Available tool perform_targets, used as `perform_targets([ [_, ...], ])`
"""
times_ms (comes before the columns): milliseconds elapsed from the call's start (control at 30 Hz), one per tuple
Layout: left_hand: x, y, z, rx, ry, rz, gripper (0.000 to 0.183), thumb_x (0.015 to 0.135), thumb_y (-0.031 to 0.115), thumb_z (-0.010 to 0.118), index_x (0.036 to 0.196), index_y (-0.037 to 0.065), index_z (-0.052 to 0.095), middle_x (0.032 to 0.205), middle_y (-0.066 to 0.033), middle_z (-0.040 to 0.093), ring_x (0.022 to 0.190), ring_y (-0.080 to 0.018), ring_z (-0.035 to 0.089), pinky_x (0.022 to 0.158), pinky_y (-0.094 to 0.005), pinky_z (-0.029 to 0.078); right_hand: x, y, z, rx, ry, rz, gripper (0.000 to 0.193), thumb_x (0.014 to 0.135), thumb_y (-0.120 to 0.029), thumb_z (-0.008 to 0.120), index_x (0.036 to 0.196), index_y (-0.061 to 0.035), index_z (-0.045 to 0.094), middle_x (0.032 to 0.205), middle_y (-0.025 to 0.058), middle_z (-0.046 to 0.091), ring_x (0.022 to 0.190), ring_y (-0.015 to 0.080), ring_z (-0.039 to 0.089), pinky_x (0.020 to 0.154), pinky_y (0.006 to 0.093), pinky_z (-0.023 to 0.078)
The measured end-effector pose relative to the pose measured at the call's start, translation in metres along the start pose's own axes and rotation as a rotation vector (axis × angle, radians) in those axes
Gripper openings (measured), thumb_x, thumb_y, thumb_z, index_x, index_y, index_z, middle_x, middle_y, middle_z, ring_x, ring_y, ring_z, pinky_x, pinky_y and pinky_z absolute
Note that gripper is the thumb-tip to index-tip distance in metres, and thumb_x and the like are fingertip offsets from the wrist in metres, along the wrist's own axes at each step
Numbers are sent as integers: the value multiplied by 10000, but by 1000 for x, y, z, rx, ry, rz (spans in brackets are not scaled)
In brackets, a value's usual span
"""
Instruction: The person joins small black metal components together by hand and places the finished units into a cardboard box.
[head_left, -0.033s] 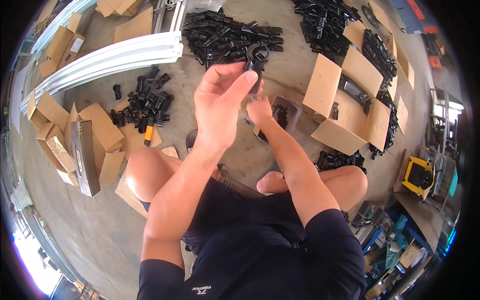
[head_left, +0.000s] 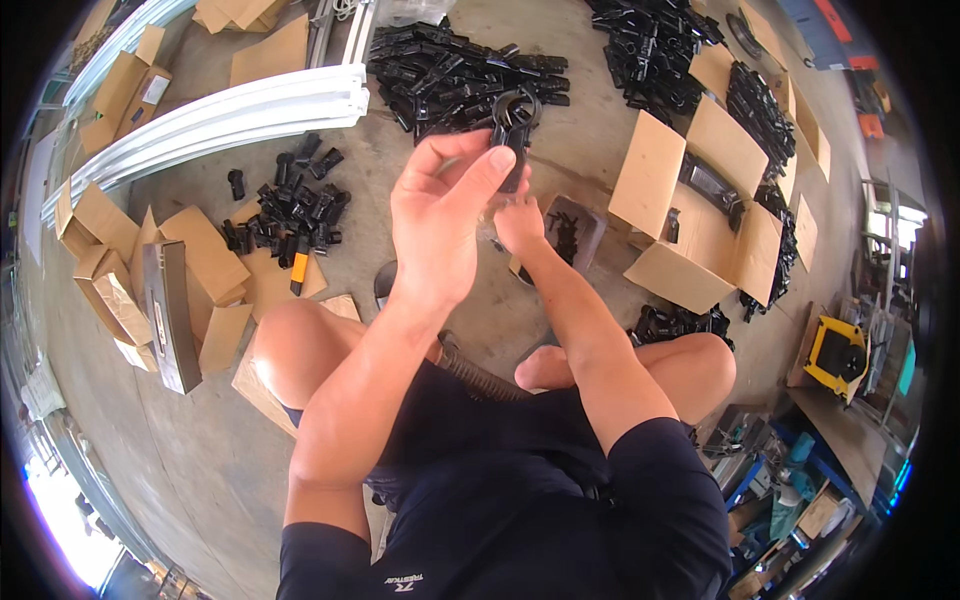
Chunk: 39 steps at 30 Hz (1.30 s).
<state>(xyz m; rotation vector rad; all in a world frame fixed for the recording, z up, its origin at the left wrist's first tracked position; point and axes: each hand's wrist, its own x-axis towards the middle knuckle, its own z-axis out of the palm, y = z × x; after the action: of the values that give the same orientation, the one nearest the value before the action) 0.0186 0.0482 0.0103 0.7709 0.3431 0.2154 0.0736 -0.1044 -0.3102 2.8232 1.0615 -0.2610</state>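
My left hand (head_left: 440, 215) is closed, with thumb and fingers pinching a black plastic clip (head_left: 512, 150) that has an open C-shaped ring at its top. Just below and to the right of it, my right hand (head_left: 519, 222) has its fingers drawn together at the clip's lower end. The left hand partly covers those fingertips, so what they grip is hidden. Beyond the hands lies a large heap of black plastic parts (head_left: 450, 75). A small bin (head_left: 592, 232) with dark small pieces in it sits right of my right hand.
An open cardboard box (head_left: 690, 270) with black parts inside stands at the right. Further black heaps (head_left: 650, 60) lie at the far right. Left are a smaller pile of black pieces (head_left: 290, 205), opened cartons (head_left: 200, 250) and long white metal profiles (head_left: 230, 115). My bent knees flank the work.
The clip has turned slightly, its ring facing me more squarely. Both hands stay in nearly the same place.
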Motion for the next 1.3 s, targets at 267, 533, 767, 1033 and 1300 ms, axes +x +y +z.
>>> perform_targets([
  [267, 5, 9, -17, -206, -25, -14, 144, 1032, 116, 614, 1154, 39, 624, 1196, -252, 691, 1001, -290, 726, 885, -369, 626, 12, -9, 1, -88, -108, 4, 235, 914, -214, 580, 946, -116, 791, 962, 74, 763, 1003, 255, 652, 880, 438, 426],
  [533, 7, 3, -10, -253, -64, -27, 130, 1029, 120, 623, 1133, 45, 640, 1206, -254, 685, 997, -295, 723, 881, -371, 632, 0, 7, -59, 228, 3, 90, 188, 887, -140, 588, 924, -49, 749, 1038, 161, 711, 1031, 335, 646, 869, 445, 533],
  [767, 10, -12, -5, -213, -78, -49, 93, 1021, 113, 637, 1092, 55, 646, 1178, -227, 700, 971, -268, 722, 867, -360, 629, -19, 50, -213, 791, 465, 53, 111, 893, -59, 635, 947, -18, 722, 968, 171, 714, 877, 327, 702, 793, 432, 560],
  [1033, -1, -42, 11, -144, -62, -149, 83, 1007, 116, 658, 1073, 68, 639, 1114, -160, 725, 938, -254, 721, 863, -369, 603, -85, 48, -305, 1261, 730, 50, 172, 906, 21, 710, 1075, -10, 724, 1021, 112, 709, 892, 183, 716, 776, 296, 574],
  [1300, 3, -56, 16, -118, -107, -151, 82, 1007, 93, 651, 1077, 51, 642, 1033, -100, 730, 921, -223, 730, 834, -354, 622, -86, 51, -298, 1084, 860, -15, 169, 875, 51, 713, 1030, -16, 710, 1002, 120, 714, 890, 244, 695, 738, 321, 578],
])
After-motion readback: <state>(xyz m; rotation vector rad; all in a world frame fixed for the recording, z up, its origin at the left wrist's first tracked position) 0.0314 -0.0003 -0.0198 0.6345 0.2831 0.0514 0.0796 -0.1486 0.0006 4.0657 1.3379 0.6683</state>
